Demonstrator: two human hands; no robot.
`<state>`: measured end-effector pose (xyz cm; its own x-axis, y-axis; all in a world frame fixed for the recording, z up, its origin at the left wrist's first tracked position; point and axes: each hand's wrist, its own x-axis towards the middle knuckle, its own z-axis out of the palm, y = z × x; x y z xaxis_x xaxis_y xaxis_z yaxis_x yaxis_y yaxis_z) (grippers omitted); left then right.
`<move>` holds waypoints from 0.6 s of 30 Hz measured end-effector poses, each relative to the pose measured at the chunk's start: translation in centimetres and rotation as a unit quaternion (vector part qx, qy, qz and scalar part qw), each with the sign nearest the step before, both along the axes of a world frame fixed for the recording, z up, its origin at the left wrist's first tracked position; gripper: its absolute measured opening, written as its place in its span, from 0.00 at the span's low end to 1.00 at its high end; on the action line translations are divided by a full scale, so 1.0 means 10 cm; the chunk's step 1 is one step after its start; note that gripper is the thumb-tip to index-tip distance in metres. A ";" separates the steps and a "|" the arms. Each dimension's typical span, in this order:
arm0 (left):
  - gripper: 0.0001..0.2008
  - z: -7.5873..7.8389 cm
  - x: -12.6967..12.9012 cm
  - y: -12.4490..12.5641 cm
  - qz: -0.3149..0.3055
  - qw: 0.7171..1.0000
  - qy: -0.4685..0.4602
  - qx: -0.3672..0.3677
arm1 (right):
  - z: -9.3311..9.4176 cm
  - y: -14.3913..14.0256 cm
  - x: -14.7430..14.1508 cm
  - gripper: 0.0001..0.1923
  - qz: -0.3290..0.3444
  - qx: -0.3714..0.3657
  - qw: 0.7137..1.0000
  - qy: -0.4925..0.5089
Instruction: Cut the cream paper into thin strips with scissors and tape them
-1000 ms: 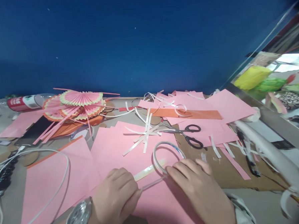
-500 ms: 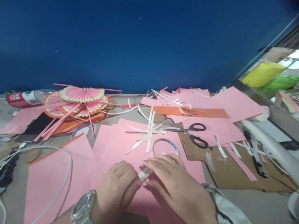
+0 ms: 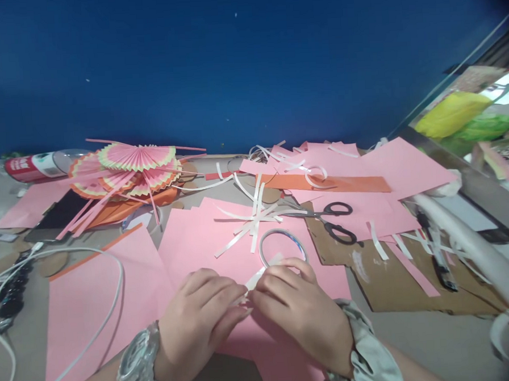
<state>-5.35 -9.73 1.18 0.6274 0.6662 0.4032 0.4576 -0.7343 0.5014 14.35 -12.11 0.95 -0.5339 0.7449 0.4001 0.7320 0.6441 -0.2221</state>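
1. Pinching a thin white tape strip (image 3: 259, 276) between both sets of fingers, your left hand (image 3: 197, 324) and right hand (image 3: 297, 313) meet over the pink paper (image 3: 189, 251), just below the tape roll (image 3: 282, 247).
2. Likely snag: the strip could curl and stick to itself or your fingertips if your grip slackens.
3. Your surface (image 3: 416, 341) is crowded: scissors (image 3: 331, 223), loose white strips (image 3: 251, 219), folded paper fans (image 3: 129, 168), a white cable (image 3: 91, 330), a bottle (image 3: 35, 165).
4. A blue wall (image 3: 230, 61) stands behind.
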 end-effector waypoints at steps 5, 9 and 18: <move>0.06 0.03 0.01 0.01 -0.003 1.000 0.019 -0.017 | 0.00 0.00 0.00 0.14 -0.001 0.011 1.000 -0.012; 0.05 0.03 0.00 0.01 -0.003 0.999 0.024 -0.025 | -0.01 -0.01 0.00 0.12 0.002 0.011 1.000 -0.021; 0.06 0.00 -0.01 0.01 -0.007 1.000 0.005 -0.021 | 0.02 0.00 0.02 0.14 0.001 -0.002 1.000 -0.007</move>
<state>-5.48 -9.59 1.19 0.6403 0.6738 0.3688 0.4524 -0.7188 0.5279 14.55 -12.14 1.19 -0.5412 0.7455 0.3890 0.7336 0.6447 -0.2150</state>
